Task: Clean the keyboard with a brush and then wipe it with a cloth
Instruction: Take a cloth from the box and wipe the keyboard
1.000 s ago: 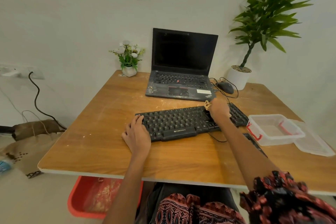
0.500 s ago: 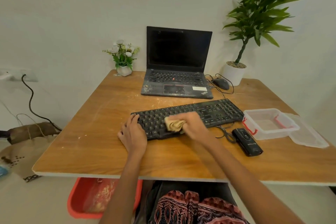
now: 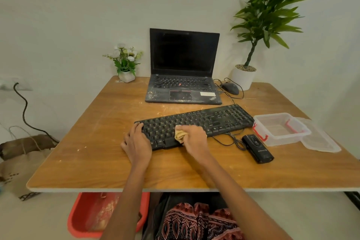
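Gripping the cloth, right hand presses the keyboard; left hand lies flat.

The crumpled tan-yellow cloth, gripped in the right hand, lies on the black rectangular plastic keyboard. Right of the grip: a black handheld device and a clear plastic box with red latches. Beyond the grip: a black open laptop with white specks. All rest on a brown wood-grain table.
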